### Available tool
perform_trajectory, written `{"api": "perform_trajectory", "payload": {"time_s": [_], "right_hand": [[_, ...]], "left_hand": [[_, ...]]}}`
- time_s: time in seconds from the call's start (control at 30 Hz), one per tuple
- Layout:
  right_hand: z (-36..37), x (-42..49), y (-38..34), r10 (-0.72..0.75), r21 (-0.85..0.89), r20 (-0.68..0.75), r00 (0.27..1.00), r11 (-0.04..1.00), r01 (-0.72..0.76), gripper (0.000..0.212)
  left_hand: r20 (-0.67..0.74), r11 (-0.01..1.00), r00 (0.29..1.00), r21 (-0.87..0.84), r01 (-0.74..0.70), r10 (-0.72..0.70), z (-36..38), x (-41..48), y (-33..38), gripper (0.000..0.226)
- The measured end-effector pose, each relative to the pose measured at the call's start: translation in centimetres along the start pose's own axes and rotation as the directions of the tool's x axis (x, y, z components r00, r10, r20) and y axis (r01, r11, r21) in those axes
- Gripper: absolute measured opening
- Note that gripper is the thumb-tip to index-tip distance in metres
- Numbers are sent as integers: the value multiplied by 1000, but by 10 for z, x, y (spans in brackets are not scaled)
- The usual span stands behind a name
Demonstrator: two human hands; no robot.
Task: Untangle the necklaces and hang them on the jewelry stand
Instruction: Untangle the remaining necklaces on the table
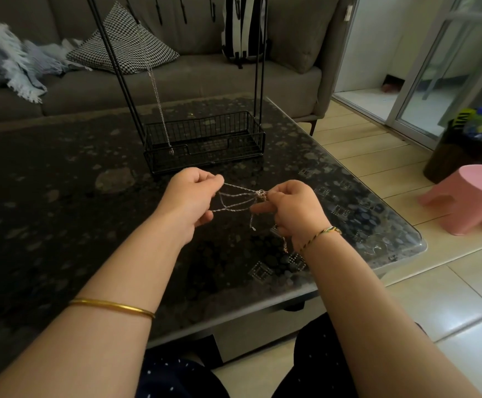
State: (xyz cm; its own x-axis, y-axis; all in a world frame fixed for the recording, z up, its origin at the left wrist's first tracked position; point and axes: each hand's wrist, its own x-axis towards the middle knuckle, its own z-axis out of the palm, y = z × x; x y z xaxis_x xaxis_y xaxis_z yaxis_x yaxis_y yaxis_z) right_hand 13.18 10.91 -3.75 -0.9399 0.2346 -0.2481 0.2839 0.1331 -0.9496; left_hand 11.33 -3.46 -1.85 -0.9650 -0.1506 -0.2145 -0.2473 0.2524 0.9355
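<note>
L hand (189,196) & R hand (291,208) both curled, pinching tangled necklaces (237,201), strands stretched btwn the fingertips above glass table (61,225). Loose chain ends dangle under R fingers. Jewelry stand (202,130) just beyond fingers, one hung necklace (156,90) on it. Pink stool (469,196) well off R; sofa (205,81) behind stand.

tangled silver necklaces (235,201) | taut above table | one necklace (157,90) hanging on jewelry stand (205,139)
</note>
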Motion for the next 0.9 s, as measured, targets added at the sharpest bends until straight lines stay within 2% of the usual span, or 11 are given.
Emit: {"api": "perform_trajectory", "payload": {"time_s": [0.2,0.37,0.43,0.5,0.57,0.67,0.77,0.9], "right_hand": [[-3,1,-1,10,21,-41,999,1000,-9,19],[-2,-4,-2,-42,11,-18,999,999,42,13],[-1,-5,0,-91,-18,-26,995,996,91,13],[0,-5,1,-126,-41,-23,992,991,125,15],[0,-6,0,-147,-49,-5,989,988,147,15],[2,-6,1,-210,-61,12,978,976,210,12],[5,-2,2,-317,-145,-21,948,939,311,7],[6,-2,2,-391,-189,12,920,903,386,7]], "left_hand": [[-48,986,997,160,-48,56,-4,1,-2,16],[-73,973,996,221,63,-48,-10,6,-7,8],[-30,967,992,221,130,-126,-11,6,-10,6],[38,962,988,235,138,-151,-8,5,-11,10],[83,962,994,268,46,-71,-5,4,-11,7],[193,982,980,172,-82,48,1,1,-5,12],[286,993,958,113,-33,-1,6,-4,-1,13],[315,996,948,87,15,-42,8,-4,-2,5]]}}
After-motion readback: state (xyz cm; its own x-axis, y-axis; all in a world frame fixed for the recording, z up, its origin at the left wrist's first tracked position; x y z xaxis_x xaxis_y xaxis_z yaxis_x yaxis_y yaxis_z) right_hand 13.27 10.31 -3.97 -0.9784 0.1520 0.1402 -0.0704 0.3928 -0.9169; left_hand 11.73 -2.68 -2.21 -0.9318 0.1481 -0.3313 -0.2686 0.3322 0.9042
